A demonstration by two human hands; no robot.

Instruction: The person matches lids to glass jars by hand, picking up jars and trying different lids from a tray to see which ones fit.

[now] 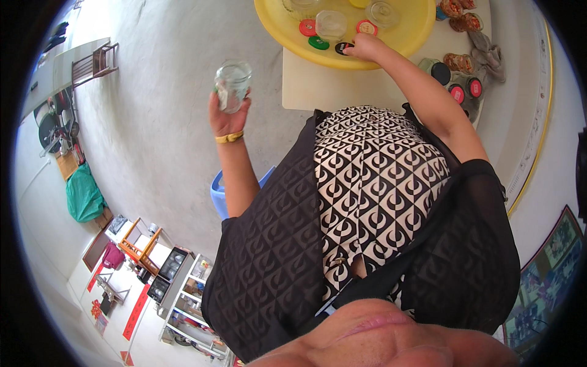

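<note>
My left hand (228,117) holds up a clear glass jar (234,85) over the floor, left of the table. At the near rim of a yellow plastic basin (339,63), my right hand (367,47) pinches the edge of a black jar lid (341,47). A green lid (318,43) and two red lids, one on the left (308,27) and one on the right (367,28), lie around it. Also in the basin are an angular glass jar (331,25) and a round one (382,13). Ribbed glassware (300,6) is partly cut off by the frame's top.
The basin stands on a pale table (321,87). On its right are jars of red chopped food (465,22), a black-lidded jar (439,72), jars with red-topped lids (456,93) and a grey cloth (488,55). A blue plastic seat (219,197) is behind my left arm.
</note>
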